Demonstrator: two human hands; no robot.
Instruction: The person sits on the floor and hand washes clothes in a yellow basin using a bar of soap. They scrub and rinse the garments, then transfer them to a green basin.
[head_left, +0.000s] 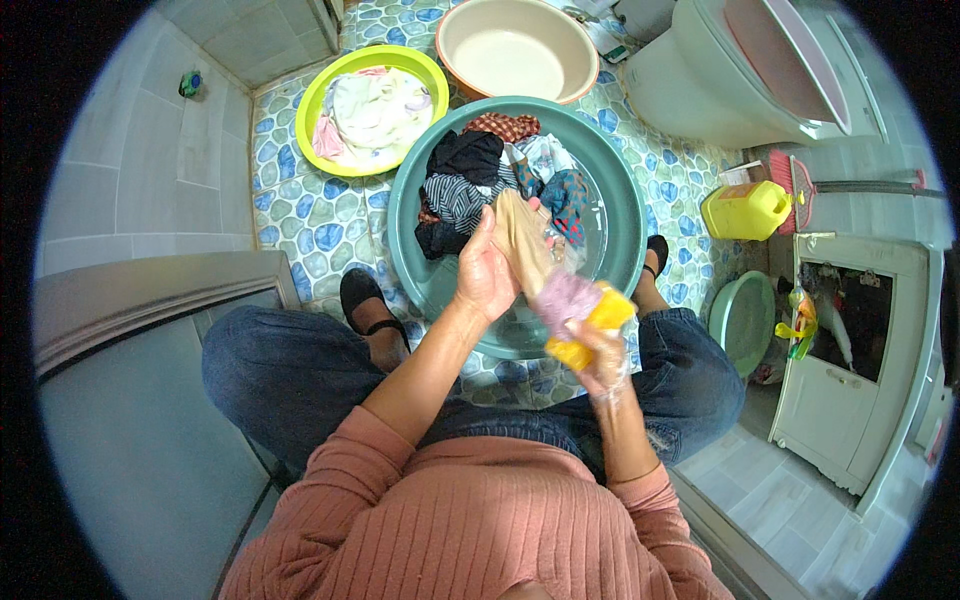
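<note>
Over the teal basin point(625, 215), my left hand point(488, 272) grips a long beige sock-like garment point(522, 228) with a mauve end. My right hand point(598, 358) holds a yellow block that looks like a bar of soap point(612, 308), pressed against the mauve end. That hand is slightly blurred and looks wet. Beneath the garment, the basin holds a black cloth point(468, 155), a striped cloth point(455, 200), a red checked cloth point(503, 126) and a teal patterned cloth point(566, 200), with some water around them.
A lime-green basin point(312, 100) with pale laundry stands at the far left, beside a cream basin point(515, 50). On the right are a yellow jug point(745, 210), a pink broom head point(790, 180), a green basin point(740, 325), a white cabinet point(830, 405) and a white washing machine point(700, 80).
</note>
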